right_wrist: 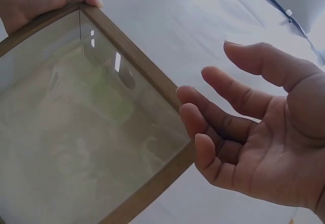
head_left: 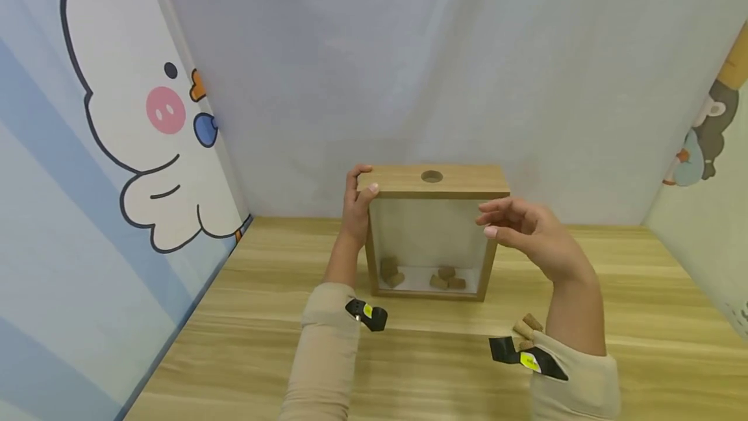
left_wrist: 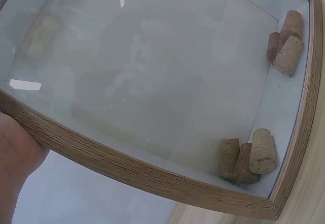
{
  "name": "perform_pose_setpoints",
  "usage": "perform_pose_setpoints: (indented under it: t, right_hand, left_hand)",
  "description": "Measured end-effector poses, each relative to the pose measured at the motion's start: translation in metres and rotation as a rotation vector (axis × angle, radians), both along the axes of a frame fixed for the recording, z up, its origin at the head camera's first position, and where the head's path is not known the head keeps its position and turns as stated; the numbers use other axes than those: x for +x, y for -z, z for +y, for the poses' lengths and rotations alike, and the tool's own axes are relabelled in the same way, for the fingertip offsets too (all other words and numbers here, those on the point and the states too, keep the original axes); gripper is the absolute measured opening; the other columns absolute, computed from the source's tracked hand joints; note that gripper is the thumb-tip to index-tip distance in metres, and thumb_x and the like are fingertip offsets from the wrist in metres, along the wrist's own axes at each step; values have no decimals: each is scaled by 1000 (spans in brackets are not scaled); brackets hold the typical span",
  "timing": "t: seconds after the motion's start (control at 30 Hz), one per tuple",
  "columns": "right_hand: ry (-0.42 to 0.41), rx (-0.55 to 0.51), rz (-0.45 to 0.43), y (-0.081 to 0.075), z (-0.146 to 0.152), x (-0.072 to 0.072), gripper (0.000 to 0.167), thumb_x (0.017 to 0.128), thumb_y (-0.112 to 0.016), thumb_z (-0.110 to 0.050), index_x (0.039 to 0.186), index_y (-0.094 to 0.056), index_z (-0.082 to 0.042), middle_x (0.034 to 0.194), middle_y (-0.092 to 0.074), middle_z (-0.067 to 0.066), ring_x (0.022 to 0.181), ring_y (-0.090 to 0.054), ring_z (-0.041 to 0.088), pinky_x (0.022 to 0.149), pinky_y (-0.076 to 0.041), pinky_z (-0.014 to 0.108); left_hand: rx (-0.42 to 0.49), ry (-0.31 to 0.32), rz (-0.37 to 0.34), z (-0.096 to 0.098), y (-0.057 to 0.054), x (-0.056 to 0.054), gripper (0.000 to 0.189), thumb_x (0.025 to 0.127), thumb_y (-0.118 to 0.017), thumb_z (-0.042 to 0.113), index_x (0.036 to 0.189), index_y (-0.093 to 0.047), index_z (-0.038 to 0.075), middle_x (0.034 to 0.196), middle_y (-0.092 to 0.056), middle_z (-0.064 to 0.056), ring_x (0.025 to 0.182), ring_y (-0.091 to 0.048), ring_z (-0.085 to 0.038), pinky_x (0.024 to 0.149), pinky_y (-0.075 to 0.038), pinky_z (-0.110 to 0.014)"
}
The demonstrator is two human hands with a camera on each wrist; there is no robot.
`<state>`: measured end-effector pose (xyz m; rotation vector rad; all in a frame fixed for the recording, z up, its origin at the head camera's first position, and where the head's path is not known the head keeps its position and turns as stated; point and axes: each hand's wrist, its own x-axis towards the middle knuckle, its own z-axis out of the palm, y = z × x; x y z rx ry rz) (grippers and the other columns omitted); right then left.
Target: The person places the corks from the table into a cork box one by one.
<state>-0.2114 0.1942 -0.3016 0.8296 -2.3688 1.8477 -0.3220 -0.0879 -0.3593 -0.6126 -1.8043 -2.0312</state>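
A wooden shadow box (head_left: 432, 245) with a clear front and a round hole (head_left: 432, 177) in its top stands upright on the table. My left hand (head_left: 354, 206) grips its upper left corner, the thumb on the top near the front edge. Inside, at the bottom, lie several corks (head_left: 448, 278) in two clusters; the left wrist view shows one cluster of corks (left_wrist: 247, 155) in a corner. My right hand (head_left: 534, 232) is in front of the box's upper right side. In the right wrist view its fingers (right_wrist: 238, 97) are loosely bent and hold nothing.
Loose corks (head_left: 528, 325) lie on the wooden table (head_left: 432, 356) beside my right sleeve, which partly hides them. A plain pale curtain (head_left: 380, 70) hangs behind the box. Printed cartoon panels (head_left: 128, 122) stand along the left and right sides.
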Motion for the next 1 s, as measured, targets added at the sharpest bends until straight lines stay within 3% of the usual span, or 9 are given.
perform_pose_setpoints:
  t: [0.2,0.4,0.63,0.87,1.0]
  right_hand:
    - [-54,19,4,27,14,12,37,90,-56,-1,126,-50,1,119,-54,17,106,-54,21,83,-46,29]
    - [-75,39,43,47,29,19,41,89,-54,5,130,-47,3,121,-54,9,103,-53,19,80,-47,29]
    - [-5,102,-45,68,51,30,40,91,-55,-2,130,-47,0,123,-54,3,104,-53,16,80,-46,28]
    - [61,177,-165,91,75,39,39,91,-57,-10,128,-50,-1,124,-52,-8,103,-53,12,79,-47,28]
    - [79,190,-212,103,87,42,39,91,-57,-11,128,-50,1,123,-52,-13,101,-54,11,78,-46,27]
  left_hand:
    - [29,35,12,-2,0,0,56,81,-46,30,128,-34,4,145,-15,-15,89,-33,-20,81,-27,-44]
    - [30,35,19,-1,-1,-1,54,82,-46,28,129,-34,5,141,-20,-11,78,-36,-21,74,-30,-44]
    - [24,11,-1,0,-1,-1,57,79,-48,36,126,-36,7,142,-20,-9,84,-35,-19,79,-29,-47]
    - [37,33,16,0,-2,0,58,79,-49,37,126,-35,6,140,-23,-7,72,-35,-25,71,-30,-47]
    - [42,36,19,0,-2,0,59,79,-49,38,126,-35,6,139,-23,-7,64,-32,-24,73,-29,-43]
